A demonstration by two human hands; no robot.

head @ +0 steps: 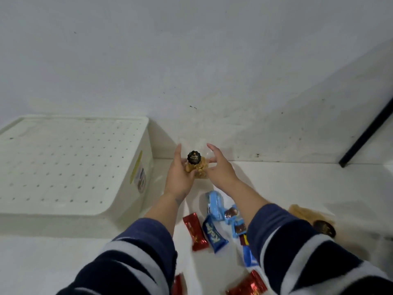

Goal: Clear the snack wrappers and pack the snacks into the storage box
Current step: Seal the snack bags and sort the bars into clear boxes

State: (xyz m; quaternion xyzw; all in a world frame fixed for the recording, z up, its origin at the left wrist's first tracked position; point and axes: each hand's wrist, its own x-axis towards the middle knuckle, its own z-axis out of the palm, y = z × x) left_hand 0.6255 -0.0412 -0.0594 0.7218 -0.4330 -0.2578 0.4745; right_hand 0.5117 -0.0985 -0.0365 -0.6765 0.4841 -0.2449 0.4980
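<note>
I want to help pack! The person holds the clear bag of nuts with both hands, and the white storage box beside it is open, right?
Not quite. The head view shows the white storage box closed, its dotted lid on. The rest is right: both hands, left and right, hold the clear bag of nuts.

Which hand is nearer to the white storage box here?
Left. The left hand holds the clear bag of nuts just beside the white storage box; the right hand grips the bag's far side, farther from the box.
</note>
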